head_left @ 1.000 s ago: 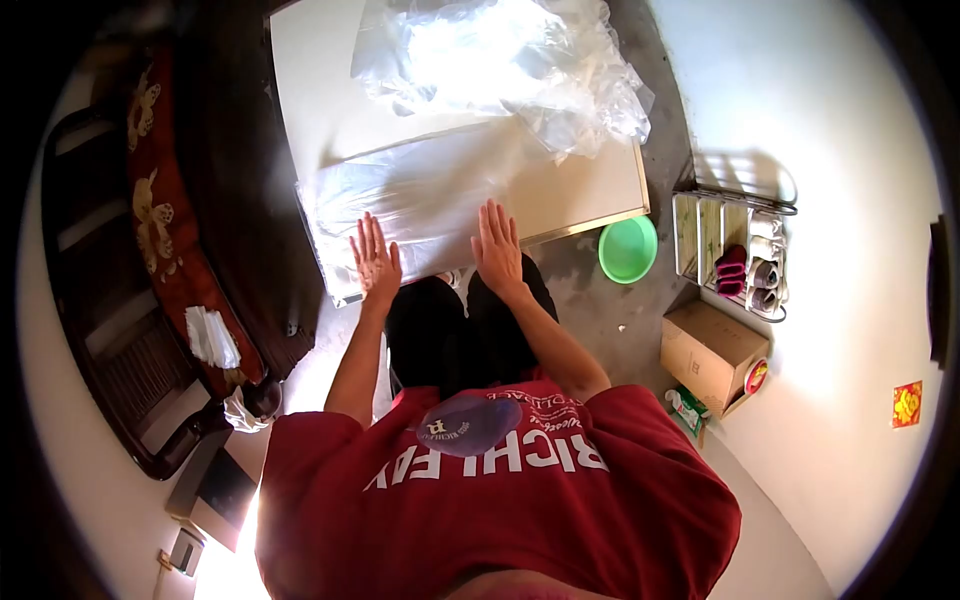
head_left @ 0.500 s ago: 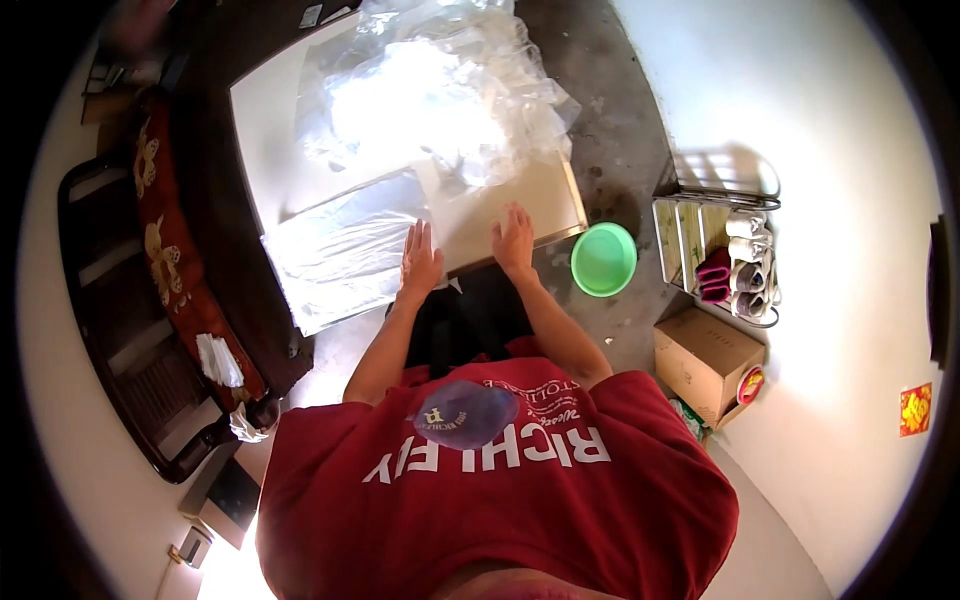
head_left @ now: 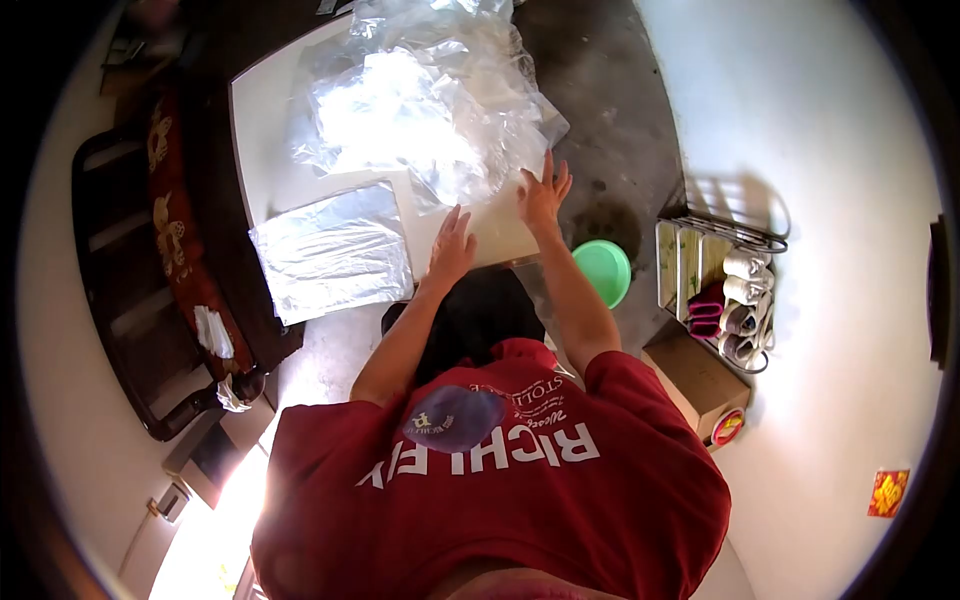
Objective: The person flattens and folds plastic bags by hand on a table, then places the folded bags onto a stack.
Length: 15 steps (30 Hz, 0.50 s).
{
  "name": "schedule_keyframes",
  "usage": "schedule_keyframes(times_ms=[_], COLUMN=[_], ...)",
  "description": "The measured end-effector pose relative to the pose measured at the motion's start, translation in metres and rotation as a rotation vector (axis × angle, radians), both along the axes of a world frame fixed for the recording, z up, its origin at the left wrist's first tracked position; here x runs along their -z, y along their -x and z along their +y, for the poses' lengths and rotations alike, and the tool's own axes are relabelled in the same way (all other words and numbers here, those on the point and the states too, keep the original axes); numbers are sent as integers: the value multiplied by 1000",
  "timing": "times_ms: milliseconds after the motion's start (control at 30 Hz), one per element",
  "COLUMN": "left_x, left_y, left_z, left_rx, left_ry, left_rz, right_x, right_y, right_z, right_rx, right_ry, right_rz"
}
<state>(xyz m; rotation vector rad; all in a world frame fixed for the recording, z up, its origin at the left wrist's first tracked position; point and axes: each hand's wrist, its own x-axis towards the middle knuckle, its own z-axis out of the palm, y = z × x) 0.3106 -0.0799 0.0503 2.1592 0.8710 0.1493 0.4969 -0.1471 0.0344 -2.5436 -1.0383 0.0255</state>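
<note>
A pale table [head_left: 262, 115] stands before me with a loose heap of clear plastic bags [head_left: 465, 125] on its far part. At the table's left near corner, a flat stack of clear plastic sheets or bags [head_left: 335, 255] lies creased and shiny. My left hand [head_left: 453, 252] is over the near edge, fingers stretched forward, to the right of the flat stack. Farther right, my right hand [head_left: 543, 197] reaches to the heap's near right edge with its fingers spread. Whether its fingertips touch the plastic I cannot tell. Nothing is held in either hand.
A green basin [head_left: 603, 273] sits on the floor right of the table. Beyond it are a rack with shoes [head_left: 742, 290] and a cardboard box [head_left: 695, 375] against the wall. On the left stands a dark wooden bench [head_left: 130, 330] with a red cover.
Both hands have moved right, away from the flat stack. My right hand has also gone forward to the heap's edge, and its fingers have spread. The view has shifted slightly.
</note>
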Motion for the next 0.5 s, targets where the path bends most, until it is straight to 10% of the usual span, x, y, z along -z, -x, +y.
schedule_keyframes(times_ms=[267,467,500], left_x=[-9,24,-2], left_y=[-10,-34,-40], left_z=[1,8,12], left_rx=[-105,-175,-347], left_ry=[12,399,883], left_rz=[-80,-359,-387], right_x=[-1,-46,-50], right_y=[-9,43,51], right_z=[1,-7,-10], right_rx=[-86,-190,-253], right_ry=[-296,-514,-521], right_rz=[92,246,274])
